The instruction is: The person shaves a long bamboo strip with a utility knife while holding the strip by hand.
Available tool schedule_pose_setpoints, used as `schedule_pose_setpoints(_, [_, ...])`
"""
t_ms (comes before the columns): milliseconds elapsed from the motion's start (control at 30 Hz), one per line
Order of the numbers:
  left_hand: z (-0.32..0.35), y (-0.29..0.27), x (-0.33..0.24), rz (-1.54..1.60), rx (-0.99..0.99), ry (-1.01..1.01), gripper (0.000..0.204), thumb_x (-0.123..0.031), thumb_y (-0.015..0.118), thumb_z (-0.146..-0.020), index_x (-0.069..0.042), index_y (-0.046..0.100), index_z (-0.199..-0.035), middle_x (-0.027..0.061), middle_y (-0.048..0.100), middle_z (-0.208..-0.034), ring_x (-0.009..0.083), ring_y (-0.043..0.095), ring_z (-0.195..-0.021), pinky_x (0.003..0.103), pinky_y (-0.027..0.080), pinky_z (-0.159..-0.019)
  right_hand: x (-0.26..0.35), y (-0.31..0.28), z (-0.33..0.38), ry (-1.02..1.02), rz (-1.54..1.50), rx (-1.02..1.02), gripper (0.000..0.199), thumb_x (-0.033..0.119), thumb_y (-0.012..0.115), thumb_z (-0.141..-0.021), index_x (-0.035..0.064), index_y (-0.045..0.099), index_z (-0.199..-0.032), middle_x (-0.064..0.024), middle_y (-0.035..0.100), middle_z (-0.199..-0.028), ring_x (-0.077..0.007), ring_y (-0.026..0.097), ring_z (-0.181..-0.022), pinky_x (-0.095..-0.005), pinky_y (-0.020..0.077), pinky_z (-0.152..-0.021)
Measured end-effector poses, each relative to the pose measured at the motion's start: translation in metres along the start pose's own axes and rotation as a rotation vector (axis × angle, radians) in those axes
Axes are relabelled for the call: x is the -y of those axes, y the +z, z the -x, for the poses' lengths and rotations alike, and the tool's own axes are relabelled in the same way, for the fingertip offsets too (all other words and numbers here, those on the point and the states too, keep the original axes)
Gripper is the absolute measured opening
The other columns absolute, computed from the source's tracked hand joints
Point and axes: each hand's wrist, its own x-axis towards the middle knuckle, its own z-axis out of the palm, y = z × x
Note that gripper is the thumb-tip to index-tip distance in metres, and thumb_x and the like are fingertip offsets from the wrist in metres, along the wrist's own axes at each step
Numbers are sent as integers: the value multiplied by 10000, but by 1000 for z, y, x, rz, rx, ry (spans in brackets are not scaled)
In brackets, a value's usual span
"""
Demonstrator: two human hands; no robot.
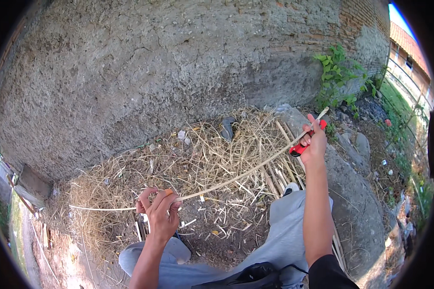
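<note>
A long, thin, pale strip, which looks like split bamboo (246,174), stretches in a shallow curve between my hands. My left hand (158,214) pinches it toward its left end, and a tail of it sticks out past the fingers. Something orange (169,191) covers one fingertip of that hand. Higher up at the right, my right hand (315,144) is closed round a red and black tool (300,150), which looks like a utility knife. The strip's upper end runs along the fingers of this hand and juts out beyond them. The blade cannot be made out.
Pale shavings and split pieces (231,149) litter the ground before me. Several longer strips (275,180) lie by my right knee. A rough plastered wall (178,72) rises ahead. To the right are a large stone (357,212) and a leafy plant (340,74).
</note>
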Motion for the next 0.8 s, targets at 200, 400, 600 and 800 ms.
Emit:
schedule_pose_setpoints(200, [4,8,0,42,1,-62,136,-138,753,-755,-142,698,-879,-37,684,-987,276,497,-1116,442,251,-892,1,3,3,-28,-13,8,390,343,417,-1059,65,499,-1319,38,490,-721,-28,287,-442,-212,268,-411])
schedule_pose_setpoints(400, [-2,5,3,34,20,-1,139,-189,738,-782,-126,692,-896,-19,678,-994,286,477,-1145,442,249,-919,-1,-5,-1,-1,-41,9,382,348,422,-1057,71,503,-1307,35,486,-728,-31,288,-445,-211,271,-414])
schedule_pose_setpoints(600, [-8,5,2,10,-27,-53,174,-161,772,-740,-134,700,-896,-27,676,-1006,279,482,-1150,440,241,-923,-6,0,3,-5,-22,-12,377,352,423,-1055,82,511,-1304,6,563,-792,-30,303,-462,-211,274,-428])
schedule_pose_setpoints(800, [-22,-5,32,-227,-319,-68,156,-90,750,-723,-137,707,-865,-29,675,-970,251,530,-1107,429,279,-964,-13,2,14,-190,946,65,338,369,707,-898,36,706,-961,-110,721,-801,-165,519,-488,-304,404,-474])
